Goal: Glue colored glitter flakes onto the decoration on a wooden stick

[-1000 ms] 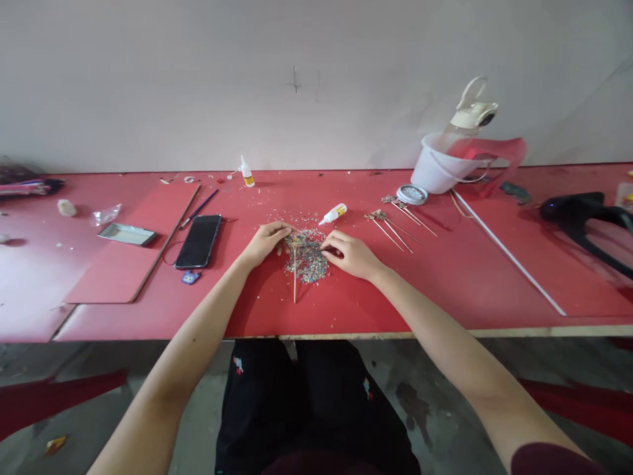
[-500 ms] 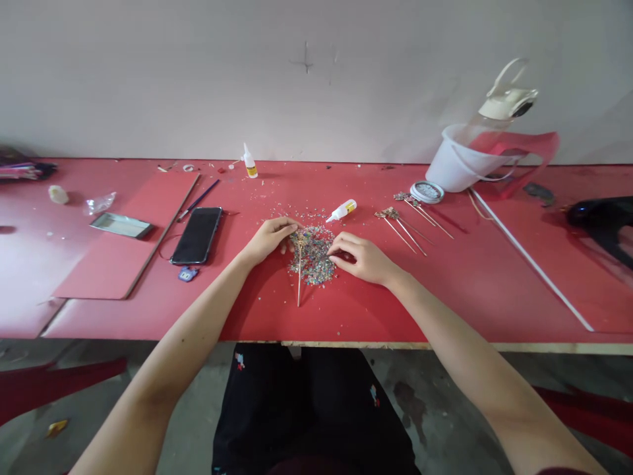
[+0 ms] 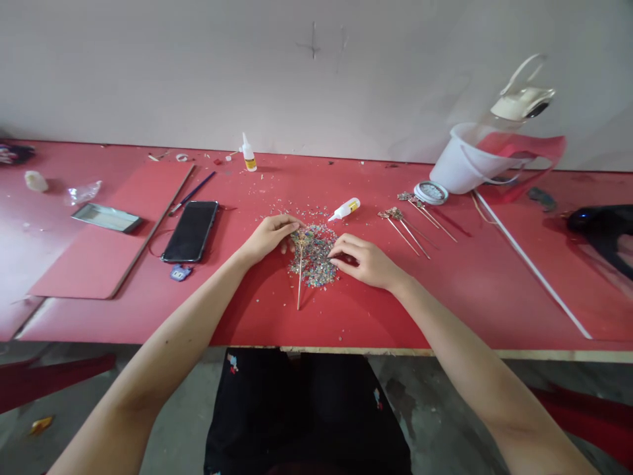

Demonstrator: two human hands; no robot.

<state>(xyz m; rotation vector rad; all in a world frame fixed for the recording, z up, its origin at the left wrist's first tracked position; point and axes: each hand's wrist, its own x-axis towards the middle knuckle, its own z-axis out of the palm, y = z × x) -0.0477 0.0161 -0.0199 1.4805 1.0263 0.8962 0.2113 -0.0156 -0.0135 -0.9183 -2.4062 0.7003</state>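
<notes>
Red table (image 3: 445, 290) bears a stick (image 3: 299, 285) running near-to-far, bare end nearest.

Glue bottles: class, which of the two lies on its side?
The glue bottle just beyond the confetti pile lies flat; the other bottle stands upright near the wall.

No text, label or number can be read on anything here

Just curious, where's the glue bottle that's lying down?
In the head view, the glue bottle lies right of centre, beyond the glitter pile and the right hand.
</notes>
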